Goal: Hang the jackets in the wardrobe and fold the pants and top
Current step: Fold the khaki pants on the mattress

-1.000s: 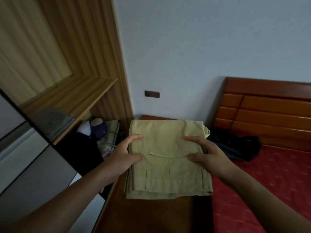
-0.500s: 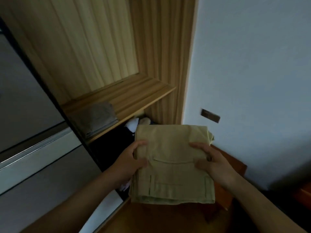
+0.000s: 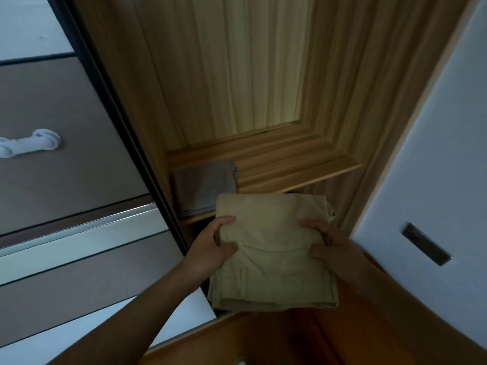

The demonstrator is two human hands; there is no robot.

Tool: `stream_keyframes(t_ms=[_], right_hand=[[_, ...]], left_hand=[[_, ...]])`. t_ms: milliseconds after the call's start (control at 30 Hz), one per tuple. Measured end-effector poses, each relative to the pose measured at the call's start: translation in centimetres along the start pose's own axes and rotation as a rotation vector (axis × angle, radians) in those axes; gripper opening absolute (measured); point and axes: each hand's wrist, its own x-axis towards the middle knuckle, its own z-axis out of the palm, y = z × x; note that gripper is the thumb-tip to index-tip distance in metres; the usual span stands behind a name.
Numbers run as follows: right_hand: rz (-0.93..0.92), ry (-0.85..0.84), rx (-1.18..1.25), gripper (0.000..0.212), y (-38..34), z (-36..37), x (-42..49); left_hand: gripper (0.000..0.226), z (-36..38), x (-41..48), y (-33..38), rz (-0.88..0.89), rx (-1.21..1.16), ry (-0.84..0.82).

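While the left hand (image 3: 210, 248) pinches one side edge and the right hand (image 3: 332, 246) pinches the other, digits curled over the cloth, the folded khaki pants (image 3: 274, 256) are held flat in the air just in front of the open wardrobe's wooden shelf (image 3: 292, 159). A folded grey garment (image 3: 205, 188) lies at the left end of that shelf, its near corner hidden behind the pants. To the left stands a grey sliding door (image 3: 66, 164) with a white handle (image 3: 29, 144); a pale wall (image 3: 442, 143) is on the right.
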Motion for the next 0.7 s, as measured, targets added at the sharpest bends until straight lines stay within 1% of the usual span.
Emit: stream_keyframes(t_ms=[167, 233, 467, 567, 633, 700], right_hand=[[-0.03, -0.055, 0.03, 0.058, -2.3, 0.6, 8.8], [-0.026, -0.077, 0.004, 0.057, -3.1, 1.1, 12.2], [-0.024, -0.139, -0.003, 0.058, -5.9, 3.3, 21.5], [0.0, -0.158, 0.015, 0.059, -6.4, 3.9, 25.1], [0.023, -0.18, 0.014, 0.06, -6.5, 4.4, 27.4], [0.05, -0.219, -0.003, 0.06, -6.7, 4.9, 29.6]], left_hand=[[0.049, -2.3, 6.2, 0.3, 0.037, -0.027, 0.099], [0.047, -3.2, 8.7, 0.5, 0.026, -0.026, 0.128], [0.047, -6.0, 16.2, 1.0, 0.001, 0.067, 0.244], [0.058, -6.9, 18.9, 1.1, -0.013, 0.12, 0.229], [0.071, -7.2, 20.5, 1.2, -0.015, 0.139, 0.221], [0.078, -7.4, 22.2, 1.1, -0.042, 0.182, 0.267]])
